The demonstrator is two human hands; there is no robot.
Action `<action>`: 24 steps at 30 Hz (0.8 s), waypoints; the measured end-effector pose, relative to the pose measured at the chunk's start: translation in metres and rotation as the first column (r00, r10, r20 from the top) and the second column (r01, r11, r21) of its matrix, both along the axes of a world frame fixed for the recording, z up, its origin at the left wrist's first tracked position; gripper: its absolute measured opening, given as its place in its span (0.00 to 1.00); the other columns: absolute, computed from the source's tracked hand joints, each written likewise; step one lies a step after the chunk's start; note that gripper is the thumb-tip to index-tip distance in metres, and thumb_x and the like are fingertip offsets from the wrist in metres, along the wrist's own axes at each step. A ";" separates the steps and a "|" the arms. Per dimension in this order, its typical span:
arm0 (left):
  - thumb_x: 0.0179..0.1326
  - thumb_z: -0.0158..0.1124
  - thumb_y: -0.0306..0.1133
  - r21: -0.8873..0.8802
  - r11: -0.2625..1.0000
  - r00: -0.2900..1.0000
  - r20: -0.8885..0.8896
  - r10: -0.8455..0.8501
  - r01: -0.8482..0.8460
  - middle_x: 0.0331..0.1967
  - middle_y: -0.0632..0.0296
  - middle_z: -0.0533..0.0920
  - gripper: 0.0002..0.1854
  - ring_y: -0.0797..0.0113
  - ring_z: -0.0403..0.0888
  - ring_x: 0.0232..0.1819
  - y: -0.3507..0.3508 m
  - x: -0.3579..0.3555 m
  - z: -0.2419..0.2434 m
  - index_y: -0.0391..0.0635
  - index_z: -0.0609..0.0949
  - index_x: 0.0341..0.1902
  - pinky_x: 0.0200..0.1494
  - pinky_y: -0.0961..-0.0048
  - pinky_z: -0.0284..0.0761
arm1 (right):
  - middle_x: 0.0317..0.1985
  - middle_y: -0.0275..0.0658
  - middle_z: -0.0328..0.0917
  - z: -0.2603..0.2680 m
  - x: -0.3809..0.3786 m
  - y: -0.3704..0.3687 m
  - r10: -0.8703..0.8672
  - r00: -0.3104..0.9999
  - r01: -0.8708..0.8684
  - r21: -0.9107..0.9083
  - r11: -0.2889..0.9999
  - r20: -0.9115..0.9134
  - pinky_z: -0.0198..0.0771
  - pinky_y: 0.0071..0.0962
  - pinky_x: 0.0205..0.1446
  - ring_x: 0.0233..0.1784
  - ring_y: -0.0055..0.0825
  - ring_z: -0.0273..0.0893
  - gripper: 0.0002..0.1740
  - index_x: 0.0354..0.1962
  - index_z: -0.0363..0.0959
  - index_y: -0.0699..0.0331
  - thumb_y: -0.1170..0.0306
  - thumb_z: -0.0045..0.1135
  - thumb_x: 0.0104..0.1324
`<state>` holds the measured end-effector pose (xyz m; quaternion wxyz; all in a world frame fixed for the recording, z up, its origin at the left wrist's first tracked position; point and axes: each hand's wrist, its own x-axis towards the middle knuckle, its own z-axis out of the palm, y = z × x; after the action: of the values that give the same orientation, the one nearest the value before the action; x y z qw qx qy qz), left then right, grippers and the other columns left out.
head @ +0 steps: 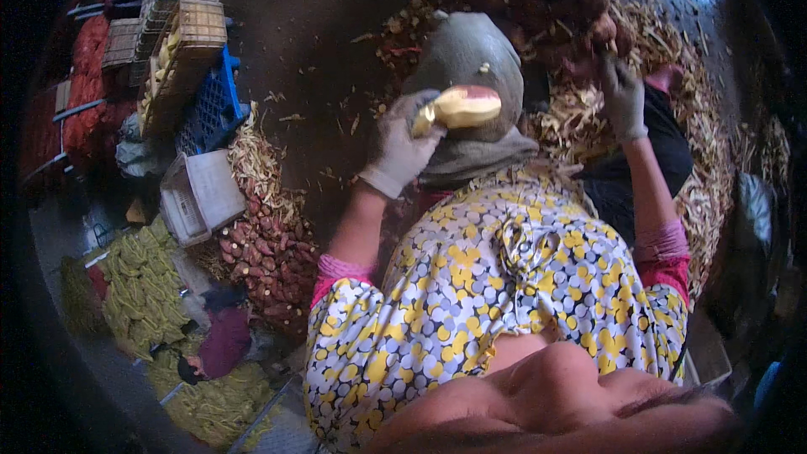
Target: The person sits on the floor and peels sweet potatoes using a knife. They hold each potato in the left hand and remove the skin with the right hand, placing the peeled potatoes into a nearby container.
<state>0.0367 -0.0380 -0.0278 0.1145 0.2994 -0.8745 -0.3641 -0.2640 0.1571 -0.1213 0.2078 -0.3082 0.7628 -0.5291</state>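
My left hand (403,142), in a pale glove, holds a partly peeled sweet potato (470,107) above a knee covered by grey cloth (470,57). Most of the root shows yellow flesh, and a patch of red skin remains on its upper side. My right hand (621,94), also gloved, is raised at the upper right beside a pile of unpeeled roots (548,0). Its fingers point up towards the pile, close to a reddish root (602,28). Something slim may be between these fingers, but blur hides what it is.
Peel shavings (700,202) cover the floor at right. At left lie a heap of sweet potatoes (271,258), a white plastic crate (214,192), a blue crate (211,107) and stacked crates (202,22). Another person (224,340) is at lower left by yellow-green net sacks (142,290).
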 end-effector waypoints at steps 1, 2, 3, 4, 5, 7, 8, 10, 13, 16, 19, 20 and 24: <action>0.51 0.73 0.24 -0.111 0.993 0.999 0.024 -0.045 0.047 0.48 0.54 0.83 0.29 0.55 0.83 0.51 -0.003 0.000 0.003 0.46 0.78 0.60 0.54 0.62 0.79 | 0.39 0.43 0.86 0.021 0.007 -0.010 -0.025 0.999 0.030 -0.175 0.984 0.029 0.76 0.26 0.43 0.41 0.26 0.85 0.18 0.51 0.80 0.64 0.60 0.56 0.73; 0.50 0.72 0.25 -0.223 0.966 0.992 0.025 -0.126 0.129 0.48 0.55 0.81 0.30 0.52 0.81 0.51 -0.005 -0.004 0.004 0.49 0.78 0.60 0.54 0.60 0.78 | 0.39 0.45 0.86 0.035 0.017 -0.020 -0.004 0.996 -0.019 -0.250 0.968 -0.091 0.77 0.29 0.41 0.36 0.31 0.84 0.16 0.49 0.81 0.63 0.63 0.55 0.73; 0.49 0.72 0.26 -0.344 0.927 0.988 0.025 -0.152 0.151 0.48 0.55 0.80 0.31 0.49 0.80 0.51 -0.008 -0.007 0.005 0.53 0.77 0.60 0.53 0.57 0.78 | 0.36 0.45 0.85 0.042 0.022 -0.029 0.213 0.782 -0.333 -0.104 0.937 -0.586 0.78 0.35 0.39 0.35 0.41 0.84 0.12 0.46 0.82 0.59 0.66 0.56 0.69; 0.49 0.72 0.27 -0.403 0.893 0.978 0.127 -0.163 0.202 0.49 0.56 0.79 0.31 0.50 0.79 0.52 -0.008 -0.012 0.005 0.54 0.77 0.61 0.53 0.57 0.78 | 0.37 0.45 0.84 0.045 0.032 -0.038 0.432 0.684 -0.371 0.230 0.900 -0.588 0.78 0.37 0.40 0.37 0.43 0.84 0.12 0.45 0.81 0.61 0.65 0.56 0.69; 0.49 0.72 0.27 -0.509 0.824 0.968 0.142 -0.205 0.249 0.49 0.57 0.78 0.32 0.50 0.78 0.53 -0.009 -0.016 0.005 0.55 0.76 0.61 0.53 0.57 0.77 | 0.37 0.46 0.84 0.043 0.045 -0.045 0.624 0.579 -0.371 0.511 0.775 -0.525 0.78 0.38 0.42 0.40 0.45 0.83 0.12 0.43 0.79 0.62 0.65 0.56 0.69; 0.46 0.74 0.27 -0.474 0.836 0.961 0.155 -0.230 0.276 0.52 0.57 0.79 0.34 0.50 0.78 0.55 -0.013 -0.019 0.006 0.55 0.78 0.62 0.55 0.57 0.78 | 0.34 0.42 0.83 -0.028 0.023 -0.035 0.476 0.690 -0.321 0.359 0.876 -0.545 0.77 0.44 0.40 0.38 0.46 0.83 0.11 0.42 0.81 0.52 0.61 0.58 0.64; 0.44 0.74 0.27 -0.428 0.871 0.970 0.128 -0.205 0.241 0.52 0.57 0.79 0.36 0.50 0.78 0.55 -0.015 -0.018 0.006 0.54 0.77 0.63 0.56 0.57 0.77 | 0.34 0.43 0.83 -0.012 0.013 -0.025 0.407 0.720 -0.135 0.462 0.877 -0.562 0.77 0.47 0.39 0.37 0.46 0.83 0.11 0.41 0.81 0.51 0.59 0.54 0.69; 0.41 0.74 0.24 -0.336 0.921 0.981 0.079 -0.179 0.195 0.52 0.56 0.79 0.41 0.49 0.79 0.53 -0.015 -0.011 0.004 0.54 0.76 0.66 0.56 0.56 0.77 | 0.38 0.42 0.86 -0.029 -0.006 -0.008 0.151 0.870 0.032 0.359 0.933 -0.469 0.79 0.40 0.41 0.39 0.45 0.85 0.14 0.46 0.82 0.52 0.59 0.49 0.73; 0.41 0.73 0.22 -0.493 0.837 0.966 0.026 -0.258 0.237 0.50 0.57 0.79 0.41 0.50 0.80 0.49 -0.014 -0.003 -0.001 0.55 0.76 0.66 0.52 0.57 0.79 | 0.33 0.43 0.84 0.022 0.016 -0.023 -0.039 0.982 0.006 -0.173 0.985 -0.187 0.78 0.42 0.38 0.34 0.46 0.83 0.14 0.40 0.81 0.57 0.60 0.50 0.73; 0.42 0.70 0.22 -0.610 0.716 0.931 0.106 -0.350 0.339 0.49 0.60 0.80 0.41 0.53 0.80 0.49 -0.016 -0.004 -0.008 0.56 0.76 0.66 0.51 0.55 0.78 | 0.28 0.45 0.79 0.023 0.049 -0.042 0.595 0.596 -0.439 0.402 0.804 -0.540 0.76 0.42 0.37 0.33 0.47 0.80 0.09 0.38 0.82 0.57 0.65 0.56 0.66; 0.49 0.65 0.22 -0.617 0.715 0.934 0.102 -0.341 0.329 0.50 0.64 0.79 0.30 0.56 0.78 0.52 -0.018 -0.001 -0.015 0.55 0.80 0.59 0.53 0.57 0.76 | 0.32 0.48 0.81 -0.011 0.022 -0.021 0.443 0.710 -0.197 0.449 0.871 -0.548 0.75 0.47 0.38 0.36 0.52 0.80 0.12 0.37 0.81 0.58 0.61 0.54 0.70; 0.48 0.65 0.22 -0.618 0.733 0.936 0.015 -0.352 0.285 0.50 0.64 0.80 0.30 0.57 0.78 0.52 -0.020 -0.001 -0.018 0.56 0.80 0.60 0.53 0.57 0.76 | 0.31 0.46 0.82 -0.018 0.009 -0.013 0.269 0.844 -0.084 0.381 0.921 -0.465 0.77 0.44 0.39 0.36 0.48 0.82 0.13 0.37 0.81 0.58 0.59 0.53 0.72; 0.47 0.69 0.25 -0.679 0.681 0.900 -0.067 -0.431 0.275 0.52 0.65 0.79 0.34 0.58 0.78 0.51 -0.024 0.007 -0.023 0.56 0.79 0.63 0.54 0.57 0.75 | 0.34 0.46 0.84 0.007 0.022 -0.012 0.002 0.973 -0.016 -0.058 0.998 -0.231 0.78 0.39 0.39 0.35 0.45 0.84 0.14 0.36 0.82 0.61 0.61 0.55 0.72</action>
<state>0.0437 -0.0620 -0.0510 0.2355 0.0223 -0.9682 -0.0814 -0.2419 0.1448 -0.1142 0.1108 -0.3769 0.7642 -0.5115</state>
